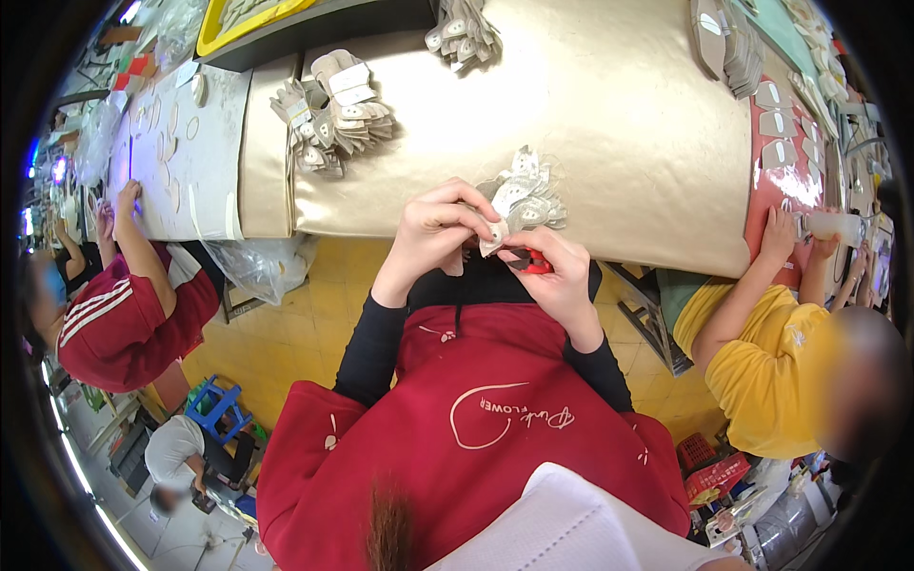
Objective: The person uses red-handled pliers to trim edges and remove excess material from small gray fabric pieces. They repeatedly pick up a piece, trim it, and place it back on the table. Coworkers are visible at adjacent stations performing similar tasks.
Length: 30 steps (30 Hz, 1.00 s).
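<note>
At the near edge of the table, my left hand (433, 233) pinches a small pale cut piece (493, 238) with a dark spot in it. My right hand (564, 274) is closed on small red-handled snips (533, 262), whose dark blades point at that piece. The two hands almost meet there. Just beyond them lies a loose pile of similar pale pieces (526, 197) on the shiny gold table cover (628, 124). My fingers hide part of the held piece.
Tied bundles of beige pieces (347, 109) stand farther left, with another bundle (464, 36) at the back. A yellow-rimmed bin (214, 33) sits back left. A stack of soles (728, 48) and a red board (785, 143) are at right. Co-workers in maroon (133, 314) and yellow (762, 362) flank me.
</note>
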Available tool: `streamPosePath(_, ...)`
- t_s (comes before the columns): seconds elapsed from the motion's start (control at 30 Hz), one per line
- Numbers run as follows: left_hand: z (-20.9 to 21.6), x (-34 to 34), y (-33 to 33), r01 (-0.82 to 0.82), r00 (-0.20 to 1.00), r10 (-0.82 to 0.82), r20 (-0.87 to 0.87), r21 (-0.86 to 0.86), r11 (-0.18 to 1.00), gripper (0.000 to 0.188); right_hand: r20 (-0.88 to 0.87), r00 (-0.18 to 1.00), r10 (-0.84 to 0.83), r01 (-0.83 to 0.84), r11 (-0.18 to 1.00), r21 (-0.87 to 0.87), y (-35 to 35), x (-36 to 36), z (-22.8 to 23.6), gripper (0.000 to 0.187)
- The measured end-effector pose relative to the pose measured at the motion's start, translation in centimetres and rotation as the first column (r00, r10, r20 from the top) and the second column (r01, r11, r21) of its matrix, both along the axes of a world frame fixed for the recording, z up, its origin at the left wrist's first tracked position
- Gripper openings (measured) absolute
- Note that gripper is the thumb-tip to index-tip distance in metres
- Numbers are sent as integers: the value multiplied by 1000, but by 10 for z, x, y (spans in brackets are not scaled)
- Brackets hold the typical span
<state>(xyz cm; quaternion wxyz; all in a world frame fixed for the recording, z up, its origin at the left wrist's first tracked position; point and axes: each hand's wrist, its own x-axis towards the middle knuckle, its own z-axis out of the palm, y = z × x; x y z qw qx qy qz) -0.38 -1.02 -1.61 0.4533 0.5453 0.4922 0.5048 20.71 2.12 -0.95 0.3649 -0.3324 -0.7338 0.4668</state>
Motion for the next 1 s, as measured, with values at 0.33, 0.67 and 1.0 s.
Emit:
streamPosePath(0.33, 22, 10, -1, 42, 994, 3, 109, -408, 912, 12, -67, 967, -247, 197, 884, -424, 1, -9, 2, 9)
streamPosePath(0.67, 27, 5, 6, 49, 956, 136, 258, -600, 798, 8, -60, 972, -228, 150, 794, -589, 12, -13, 8, 12)
streamPosePath(1.0, 26, 9, 11, 14, 949, 157, 272, -535, 844, 14, 3, 987, -160, 139, 851, -506, 18, -18, 10, 10)
